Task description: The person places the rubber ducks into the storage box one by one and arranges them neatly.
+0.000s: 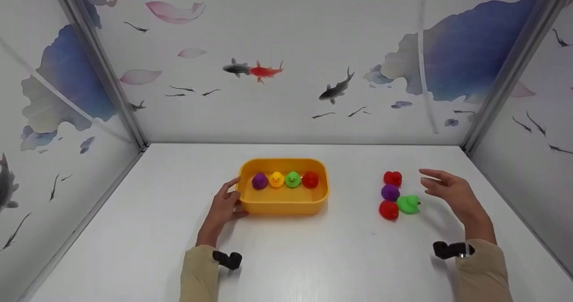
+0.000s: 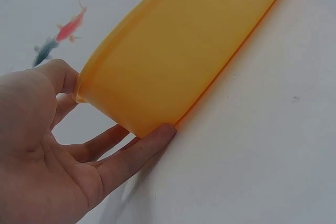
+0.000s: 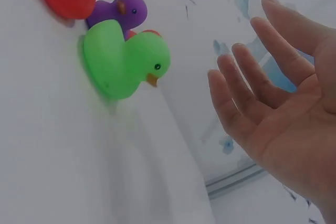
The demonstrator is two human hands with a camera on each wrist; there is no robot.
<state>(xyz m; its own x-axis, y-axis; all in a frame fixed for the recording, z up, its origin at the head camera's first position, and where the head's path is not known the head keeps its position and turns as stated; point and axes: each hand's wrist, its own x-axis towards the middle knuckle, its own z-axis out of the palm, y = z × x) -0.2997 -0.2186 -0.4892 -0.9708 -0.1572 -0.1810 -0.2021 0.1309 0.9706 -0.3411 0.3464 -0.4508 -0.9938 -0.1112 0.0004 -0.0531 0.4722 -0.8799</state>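
My left hand (image 1: 224, 203) holds the left end of a yellow plastic box (image 1: 282, 208), the thumb bent at its rim and the fingers spread along its side and bottom edge. Inside the box a purple duck (image 1: 259, 181), a yellow duck (image 1: 276, 180), a green duck (image 1: 293, 180) and a red duck (image 1: 310, 180) stand in a row. My right hand (image 1: 456, 197) hovers over the table with loosely extended fingers and nothing in it. Closest to it is a green rubber duck (image 3: 123, 61), beside a purple duck (image 3: 118, 13) and two red ducks (image 1: 388, 210), (image 1: 392, 178).
The white table (image 1: 304, 257) is bounded by a printed back wall (image 1: 286, 114) and side walls with metal corner posts (image 1: 515, 65). Tan sleeves and black wrist cameras (image 1: 228, 260) are on both arms. Bare tabletop lies between the box and the duck cluster.
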